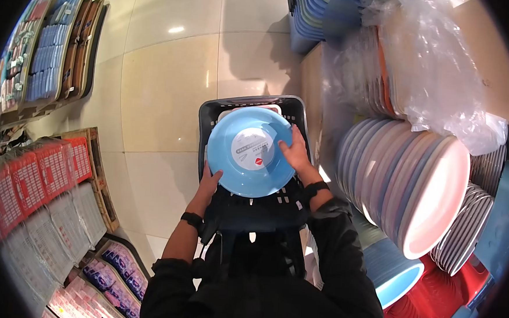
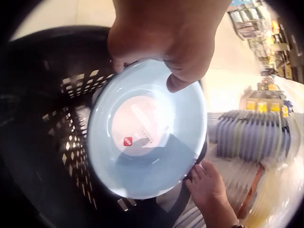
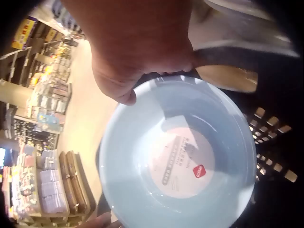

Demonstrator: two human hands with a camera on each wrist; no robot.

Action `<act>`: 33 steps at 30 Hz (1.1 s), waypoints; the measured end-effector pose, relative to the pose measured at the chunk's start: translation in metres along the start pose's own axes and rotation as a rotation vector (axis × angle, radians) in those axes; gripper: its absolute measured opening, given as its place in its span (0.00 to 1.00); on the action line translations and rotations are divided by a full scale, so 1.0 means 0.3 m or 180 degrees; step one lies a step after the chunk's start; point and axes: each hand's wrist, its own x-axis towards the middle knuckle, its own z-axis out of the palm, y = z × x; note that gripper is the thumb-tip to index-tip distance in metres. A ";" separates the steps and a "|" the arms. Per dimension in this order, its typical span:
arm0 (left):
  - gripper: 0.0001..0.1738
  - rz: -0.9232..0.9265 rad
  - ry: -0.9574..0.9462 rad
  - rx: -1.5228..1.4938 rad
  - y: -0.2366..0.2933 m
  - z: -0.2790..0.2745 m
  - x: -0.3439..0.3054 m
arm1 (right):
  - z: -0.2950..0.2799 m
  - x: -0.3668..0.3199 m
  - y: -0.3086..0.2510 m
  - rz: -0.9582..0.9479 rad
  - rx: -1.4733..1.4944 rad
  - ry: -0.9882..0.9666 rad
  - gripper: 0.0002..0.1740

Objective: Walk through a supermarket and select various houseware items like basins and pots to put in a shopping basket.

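Head view: light blue basin (image 1: 249, 153) with a round white label in its bottom is held tilted over the mouth of the black shopping basket (image 1: 210, 112). The left grip (image 1: 211, 179) is curled on the near-left rim and the right grip (image 1: 294, 151) is on the right rim with fingers over the edge. A stack of basins (image 1: 405, 180) lies on its side just to the right. Left wrist view: left grip (image 2: 161, 38) pinches the basin (image 2: 147, 137) rim, thumb on the inside. The basin is inside the basket (image 2: 52, 123) opening, next to its mesh wall; can't tell if it touches the bottom. Right grip (image 2: 209, 185) is at the opposite rim. Right wrist view: right grip (image 3: 142, 52) is closed round the basin (image 3: 180, 156) edge, with basket (image 3: 273, 142) mesh behind. Fingertips of the left grip (image 3: 97, 221) show at the lower edge. Progress, as I judge it: the basin is at the basket and partly in, but both grips hold it, so it is not set down or released yet.
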 end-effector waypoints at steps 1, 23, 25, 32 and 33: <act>0.41 0.0082 -0.0123 0.0058 0.021 0.003 -0.017 | -0.020 -0.026 -0.018 -0.0297 -0.0133 0.0043 0.41; 0.32 0.0492 -0.3866 0.2856 0.134 -0.008 -0.759 | -0.376 -1.290 -0.275 -0.0039 -0.0411 -0.0683 0.38; 0.31 0.0687 -0.3761 0.2917 0.138 0.003 -0.782 | -0.324 -1.259 -0.235 -0.0171 -0.0501 -0.0562 0.35; 0.28 0.0995 -0.2508 0.3183 0.220 0.057 -0.819 | -0.335 -1.093 -0.227 -0.0600 -0.0540 -0.0226 0.19; 0.28 0.1296 -0.2150 0.3319 0.216 0.065 -0.811 | -0.342 -1.069 -0.239 -0.0621 -0.0527 -0.0242 0.19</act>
